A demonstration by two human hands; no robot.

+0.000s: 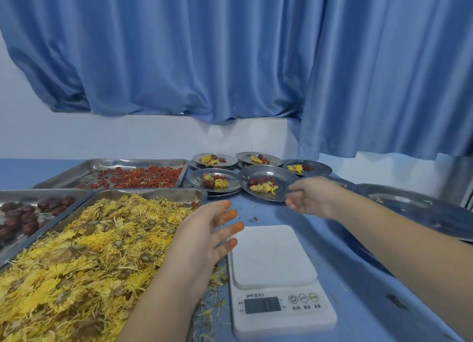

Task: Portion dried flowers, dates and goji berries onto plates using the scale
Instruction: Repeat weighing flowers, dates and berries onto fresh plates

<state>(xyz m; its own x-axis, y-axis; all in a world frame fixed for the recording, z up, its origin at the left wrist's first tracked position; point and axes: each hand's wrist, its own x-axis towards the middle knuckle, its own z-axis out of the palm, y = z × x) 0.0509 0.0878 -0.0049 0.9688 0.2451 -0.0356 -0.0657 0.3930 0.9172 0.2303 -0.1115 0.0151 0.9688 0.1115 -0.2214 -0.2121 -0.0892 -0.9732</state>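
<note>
I judge that the bare scale (pixel 273 254) wants a plate: the empty plates (pixel 422 213) lie at the desk's right edge, nearer my right hand (pixel 312 198), its fingers at the filled plate's (pixel 266 174) rim, grip unclear; my left hand (pixel 202 239) is spread.

Food-prep room — steel trays (pixel 143 162), digital scale (pixel 279 280), blue table (pixel 358 277), curtains (pixel 230 47)

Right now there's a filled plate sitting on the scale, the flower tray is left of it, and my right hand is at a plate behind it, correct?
Not quite: the head view shows the scale with nothing on its platform. The rest stands: the flower tray lies left of it, and the right hand is at the rim of a filled plate behind it.
</note>
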